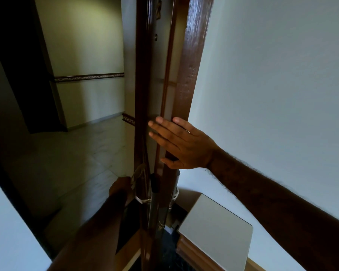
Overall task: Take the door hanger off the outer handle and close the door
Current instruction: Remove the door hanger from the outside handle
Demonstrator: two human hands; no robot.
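Observation:
The brown wooden door (186, 79) stands ajar and I see it almost edge-on at the centre. My right hand (181, 145) lies flat against its edge, fingers spread, holding nothing. Low on the outer, corridor side a pale door hanger (139, 172) hangs blurred above the silver outer handle (144, 200). My left hand (120, 188) reaches round to that side. Its fingers curl on the hanger's lower part and are partly hidden behind the door edge. On the door's near side a black and silver lever (154, 194) shows.
A white-topped wooden cabinet (215, 229) stands close at the lower right under the white wall (272, 85). Beyond the opening lies a dim corridor with a pale tiled floor (70, 159) and a dark door (22, 65) at the left.

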